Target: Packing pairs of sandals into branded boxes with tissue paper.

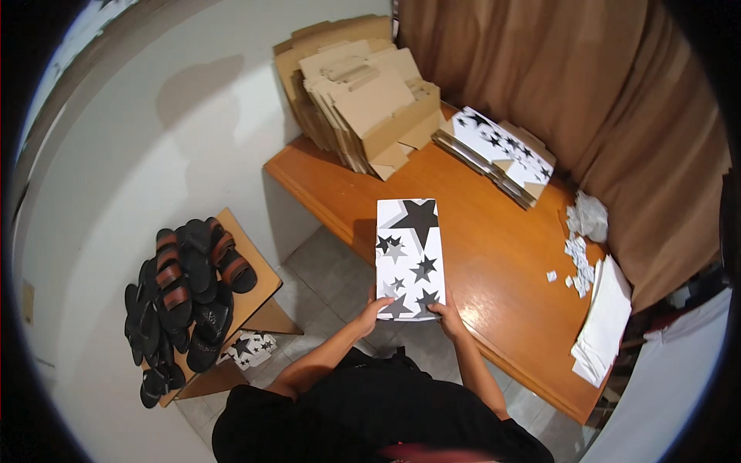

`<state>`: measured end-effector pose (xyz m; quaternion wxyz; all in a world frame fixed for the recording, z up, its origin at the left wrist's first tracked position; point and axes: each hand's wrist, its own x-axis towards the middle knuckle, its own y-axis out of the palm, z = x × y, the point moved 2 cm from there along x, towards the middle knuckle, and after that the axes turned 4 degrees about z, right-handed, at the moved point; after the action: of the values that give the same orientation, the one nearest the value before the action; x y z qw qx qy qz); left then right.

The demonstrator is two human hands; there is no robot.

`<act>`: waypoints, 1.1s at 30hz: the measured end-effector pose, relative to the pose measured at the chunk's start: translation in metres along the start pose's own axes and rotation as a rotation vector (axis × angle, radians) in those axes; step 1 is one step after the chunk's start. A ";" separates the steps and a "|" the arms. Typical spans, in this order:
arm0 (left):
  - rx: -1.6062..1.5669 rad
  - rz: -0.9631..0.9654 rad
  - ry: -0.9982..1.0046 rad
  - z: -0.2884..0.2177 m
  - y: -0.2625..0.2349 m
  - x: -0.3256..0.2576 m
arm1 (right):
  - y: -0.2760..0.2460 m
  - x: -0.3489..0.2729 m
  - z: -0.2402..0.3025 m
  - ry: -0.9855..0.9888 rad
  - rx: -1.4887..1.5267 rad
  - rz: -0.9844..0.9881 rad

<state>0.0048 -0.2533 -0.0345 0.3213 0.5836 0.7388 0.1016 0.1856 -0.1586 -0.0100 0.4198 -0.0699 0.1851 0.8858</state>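
A white rectangular box printed with black and grey stars (411,258) lies lengthwise at the near edge of an orange-brown wooden table (494,255). My left hand (374,310) grips its near left corner, and my right hand (445,313) grips its near right corner. Both forearms come up from the lower edge of the view, over my black shirt.
Flat brown cardboard blanks (363,92) are heaped at the table's far end, with a stack of flat star-printed boxes (498,154) beside them. White paper sheets (606,324) and scraps (580,258) lie at right. Black and brown sandals (181,297) pile on a low stand at left.
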 end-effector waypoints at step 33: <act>0.663 0.262 1.295 -0.439 0.023 -0.440 | 0.447 -0.131 0.345 -1.498 -0.560 0.438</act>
<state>-0.1877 -0.5557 0.4737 -0.3870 0.5567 0.6965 0.2348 -0.0639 -0.3778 0.4648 0.2171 0.4743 -0.3617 0.7727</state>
